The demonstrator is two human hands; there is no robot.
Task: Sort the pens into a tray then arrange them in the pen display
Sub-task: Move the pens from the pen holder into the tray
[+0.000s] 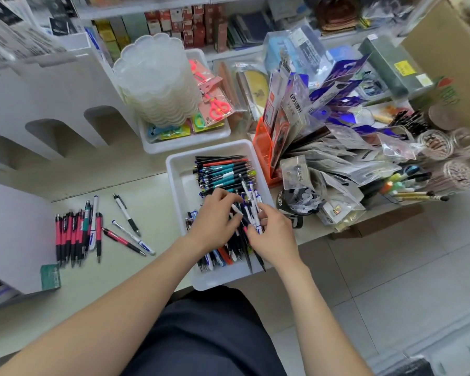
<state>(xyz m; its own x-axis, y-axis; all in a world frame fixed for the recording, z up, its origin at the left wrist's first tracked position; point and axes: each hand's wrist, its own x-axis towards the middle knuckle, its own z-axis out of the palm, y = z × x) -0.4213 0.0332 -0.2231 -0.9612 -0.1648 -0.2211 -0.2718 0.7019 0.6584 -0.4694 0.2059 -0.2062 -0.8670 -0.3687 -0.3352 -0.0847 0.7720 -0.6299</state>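
A white tray (178, 172) on the counter holds a mixed heap of pens (223, 172), black, teal, red and white. Both my hands are in the tray over the heap. My left hand (215, 218) has its fingers curled down among the pens, pinching a white pen (237, 209). My right hand (273, 234) pinches several white pens (255, 204) between thumb and fingers. On the counter to the left lies a row of red-and-black pens (73, 234), with three loose pens (128, 226) beside it. The white stepped pen display (52, 126) stands at the far left.
A second white tray (185, 143) behind holds stacked clear plastic cups (158, 80) and packaged scissors. An orange rack (263, 150) and piles of packaged stationery crowd the right. A white box (14, 234) stands at the left. Tiled floor lies beyond the counter edge at right.
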